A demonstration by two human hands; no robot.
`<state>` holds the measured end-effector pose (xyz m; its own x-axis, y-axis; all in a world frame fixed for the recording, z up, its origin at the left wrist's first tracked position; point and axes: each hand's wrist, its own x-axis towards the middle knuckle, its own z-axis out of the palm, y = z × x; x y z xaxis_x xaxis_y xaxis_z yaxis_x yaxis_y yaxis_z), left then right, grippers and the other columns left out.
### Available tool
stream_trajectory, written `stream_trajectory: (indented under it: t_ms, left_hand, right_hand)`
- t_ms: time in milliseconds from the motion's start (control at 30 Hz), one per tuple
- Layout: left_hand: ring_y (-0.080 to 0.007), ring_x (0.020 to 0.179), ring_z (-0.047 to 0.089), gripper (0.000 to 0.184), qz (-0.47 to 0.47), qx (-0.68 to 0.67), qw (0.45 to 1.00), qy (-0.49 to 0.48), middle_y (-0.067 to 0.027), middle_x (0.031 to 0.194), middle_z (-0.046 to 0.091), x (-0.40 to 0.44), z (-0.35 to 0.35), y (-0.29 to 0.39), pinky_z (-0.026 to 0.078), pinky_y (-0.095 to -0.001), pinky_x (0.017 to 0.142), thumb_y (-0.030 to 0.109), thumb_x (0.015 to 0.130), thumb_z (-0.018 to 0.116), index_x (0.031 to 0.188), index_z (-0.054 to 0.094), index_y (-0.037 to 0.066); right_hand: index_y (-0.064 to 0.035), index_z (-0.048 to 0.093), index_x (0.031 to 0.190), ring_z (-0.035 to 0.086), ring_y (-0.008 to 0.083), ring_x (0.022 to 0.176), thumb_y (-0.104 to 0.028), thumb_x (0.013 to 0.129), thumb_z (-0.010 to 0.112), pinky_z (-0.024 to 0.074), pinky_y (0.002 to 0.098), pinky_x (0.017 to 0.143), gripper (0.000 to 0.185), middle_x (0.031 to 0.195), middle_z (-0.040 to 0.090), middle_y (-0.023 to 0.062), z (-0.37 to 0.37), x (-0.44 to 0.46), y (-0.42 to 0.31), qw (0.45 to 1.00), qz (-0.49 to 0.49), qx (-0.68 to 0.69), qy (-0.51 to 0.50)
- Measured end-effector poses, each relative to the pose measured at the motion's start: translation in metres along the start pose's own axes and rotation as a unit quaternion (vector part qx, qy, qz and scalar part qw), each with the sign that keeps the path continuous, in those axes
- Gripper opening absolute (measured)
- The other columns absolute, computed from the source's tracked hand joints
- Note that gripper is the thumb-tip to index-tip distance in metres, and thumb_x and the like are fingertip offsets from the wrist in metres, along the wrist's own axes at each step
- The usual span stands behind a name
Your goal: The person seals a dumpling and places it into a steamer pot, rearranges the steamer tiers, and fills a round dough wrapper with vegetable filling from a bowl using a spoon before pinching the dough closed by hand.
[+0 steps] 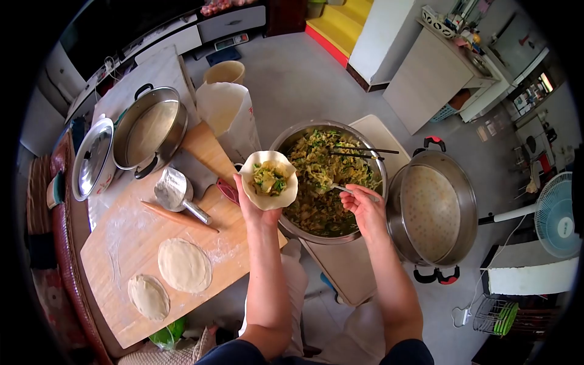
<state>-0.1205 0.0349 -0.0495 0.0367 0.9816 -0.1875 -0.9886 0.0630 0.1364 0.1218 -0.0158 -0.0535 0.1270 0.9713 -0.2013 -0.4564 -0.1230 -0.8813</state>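
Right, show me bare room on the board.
Floury but free: pale wooden board left of the larger flat white dough, above the smaller, and between larger dough and left forearm. Crowded: around grey metal scoop and brown tapered rolling pin.

Beyond the right hand's fingers (364,208), the grey floor (292,67) reaches yellow steps (342,23) edged in red and a white pillar (386,45). Farther right of them stand a pale cabinet (426,79) and a blue fan (558,214); far off to their left, a drawer unit (231,25).

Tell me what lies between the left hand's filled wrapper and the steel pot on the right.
Head view: the big metal bowl of chopped filling, with the right hand over its right side, holding a metal utensil.
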Motion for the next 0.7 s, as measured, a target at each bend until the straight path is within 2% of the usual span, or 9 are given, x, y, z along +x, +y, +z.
stream_trajectory:
  t_ms: [200, 300, 367, 400, 467, 533, 600, 633, 700]
  left_hand:
    - [-0.0394, 0.126, 0.049, 0.067, -0.012, 0.003, 1.000, -0.006, -0.0171, 0.137, 0.051, 0.002, -0.005, -0.006, 0.040, -0.0581, 0.107, 0.059, 0.101, 0.025, 0.141, 0.044, 0.007]
    - [-0.0398, 0.126, 0.049, 0.067, -0.018, 0.005, 0.999, 0.027, -0.0176, 0.137, 0.051, 0.002, -0.002, -0.010, 0.040, -0.0577, 0.107, 0.058, 0.101, 0.025, 0.141, 0.043, 0.008]
    - [-0.0367, 0.124, 0.052, 0.066, -0.035, 0.009, 0.999, 0.021, -0.0157, 0.134, 0.053, 0.002, -0.004, -0.014, 0.043, -0.0553, 0.105, 0.061, 0.099, 0.032, 0.138, 0.047, 0.010]
    - [-0.0339, 0.121, 0.054, 0.067, -0.045, 0.013, 0.999, 0.010, -0.0136, 0.132, 0.055, 0.002, -0.003, -0.018, 0.045, -0.0528, 0.102, 0.063, 0.097, 0.037, 0.136, 0.049, 0.011]
    - [-0.0337, 0.122, 0.053, 0.068, -0.067, 0.021, 0.997, 0.012, -0.0138, 0.134, 0.055, -0.001, 0.004, -0.025, 0.045, -0.0513, 0.103, 0.065, 0.097, 0.036, 0.137, 0.049, 0.011]
    - [-0.0366, 0.124, 0.051, 0.067, -0.090, -0.004, 0.996, 0.020, -0.0163, 0.136, 0.052, -0.001, 0.007, -0.030, 0.042, -0.0549, 0.105, 0.062, 0.099, 0.035, 0.138, 0.048, 0.009]
    - [-0.0347, 0.122, 0.053, 0.069, -0.106, -0.006, 0.994, -0.010, -0.0149, 0.134, 0.054, -0.003, 0.012, -0.035, 0.044, -0.0525, 0.103, 0.064, 0.098, 0.035, 0.137, 0.049, 0.009]
    - [-0.0337, 0.122, 0.054, 0.070, -0.113, -0.007, 0.993, -0.024, -0.0141, 0.133, 0.055, -0.004, 0.013, -0.037, 0.046, -0.0513, 0.102, 0.065, 0.097, 0.035, 0.136, 0.049, 0.009]
    - [-0.0336, 0.121, 0.054, 0.069, -0.104, -0.008, 0.994, -0.025, -0.0145, 0.132, 0.055, 0.000, 0.009, -0.043, 0.046, -0.0511, 0.102, 0.064, 0.098, 0.034, 0.136, 0.049, 0.009]
  right_hand:
    - [0.0074, 0.065, 0.110, 0.067, 0.0207, 0.078, -0.009, 0.095, 0.058, 0.0544, 0.0307, 0.071, 0.023, 0.093, 0.070, 0.0192, -0.006, 0.000, -0.014, 1.000, -0.011, -0.003, 0.005]
    - [0.0077, 0.065, 0.109, 0.067, 0.0209, 0.078, -0.009, 0.095, 0.058, 0.0546, 0.0309, 0.071, 0.023, 0.093, 0.070, 0.0198, -0.001, -0.001, -0.026, 0.999, -0.032, 0.005, -0.006]
    - [0.0084, 0.065, 0.110, 0.067, 0.0213, 0.077, -0.008, 0.095, 0.058, 0.0553, 0.0311, 0.070, 0.023, 0.094, 0.070, 0.0205, 0.005, -0.001, -0.035, 0.998, -0.051, 0.014, -0.018]
    - [0.0086, 0.065, 0.110, 0.068, 0.0213, 0.078, -0.008, 0.095, 0.058, 0.0553, 0.0311, 0.070, 0.023, 0.094, 0.070, 0.0206, 0.013, -0.003, -0.042, 0.998, -0.060, 0.008, -0.029]
    - [0.0092, 0.065, 0.111, 0.068, 0.0212, 0.079, -0.008, 0.095, 0.057, 0.0555, 0.0309, 0.070, 0.024, 0.093, 0.070, 0.0208, 0.030, -0.008, -0.055, 0.996, -0.080, -0.005, -0.049]
    - [0.0073, 0.065, 0.113, 0.068, 0.0208, 0.080, -0.006, 0.096, 0.056, 0.0564, 0.0309, 0.071, 0.023, 0.096, 0.070, 0.0185, 0.044, -0.013, -0.058, 0.987, -0.122, -0.075, -0.069]
    - [0.0054, 0.065, 0.114, 0.068, 0.0204, 0.080, -0.006, 0.097, 0.055, 0.0568, 0.0306, 0.071, 0.022, 0.097, 0.070, 0.0161, 0.059, -0.021, -0.053, 0.959, -0.199, -0.188, -0.077]
    - [0.0023, 0.066, 0.114, 0.067, 0.0186, 0.081, -0.003, 0.096, 0.054, 0.0575, 0.0307, 0.072, 0.022, 0.099, 0.069, 0.0121, 0.061, -0.022, -0.048, 0.924, -0.248, -0.271, -0.101]
    - [0.0014, 0.066, 0.111, 0.067, 0.0232, 0.084, 0.005, 0.087, 0.059, 0.0569, 0.0337, 0.073, 0.026, 0.100, 0.066, 0.0136, 0.069, -0.026, -0.037, 0.814, -0.371, -0.426, -0.132]
